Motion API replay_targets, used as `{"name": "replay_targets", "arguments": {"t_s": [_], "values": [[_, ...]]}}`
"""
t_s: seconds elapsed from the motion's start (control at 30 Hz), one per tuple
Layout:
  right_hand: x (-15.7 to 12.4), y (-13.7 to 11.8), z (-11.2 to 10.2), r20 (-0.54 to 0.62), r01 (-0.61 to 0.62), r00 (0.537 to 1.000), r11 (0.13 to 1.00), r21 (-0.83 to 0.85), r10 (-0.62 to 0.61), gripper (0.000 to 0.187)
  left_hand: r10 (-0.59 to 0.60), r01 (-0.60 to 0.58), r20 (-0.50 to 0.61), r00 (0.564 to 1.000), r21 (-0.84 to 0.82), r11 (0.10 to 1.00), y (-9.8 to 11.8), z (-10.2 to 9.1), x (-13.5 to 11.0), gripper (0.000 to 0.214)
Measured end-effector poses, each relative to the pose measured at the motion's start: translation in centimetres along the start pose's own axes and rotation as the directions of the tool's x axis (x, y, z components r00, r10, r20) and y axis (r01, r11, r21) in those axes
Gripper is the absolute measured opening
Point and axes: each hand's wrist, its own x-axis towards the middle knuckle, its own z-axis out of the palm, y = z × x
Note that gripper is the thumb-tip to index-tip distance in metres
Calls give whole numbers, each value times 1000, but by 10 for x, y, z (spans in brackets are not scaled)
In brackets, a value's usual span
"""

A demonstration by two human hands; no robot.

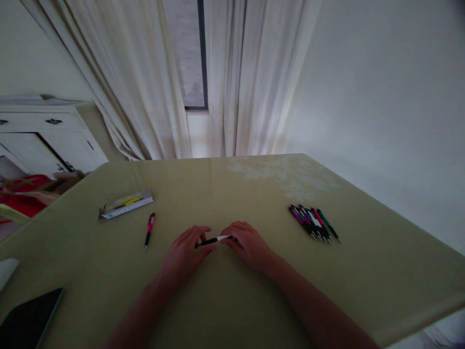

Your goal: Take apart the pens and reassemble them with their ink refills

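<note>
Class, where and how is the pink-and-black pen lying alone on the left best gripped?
Probably pinch the pink-and-black pen mid-barrel, across its width, from above and the right: it lies flat and slender, with the bare left hand on that side.

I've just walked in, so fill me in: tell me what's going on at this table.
A person holds a black and white pen at the table, right hand at the white end, left hand at the black end. A red and black pen lies alone on the left, near a long box. More pens lie side by side at the right.
</note>
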Motion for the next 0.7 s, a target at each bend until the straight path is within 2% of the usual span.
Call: {"name": "replay_targets", "arguments": {"t_s": [0.43,0.7], "values": [[1,3,2,20,29,999,1000,-6,-29,27,54,-55,23,998,21,998,0,1,0,29],[1,0,3,32,12,999,999,-40,-11,25,24,-25,-25,999,-17,1000,-2,2,1,30]]}}
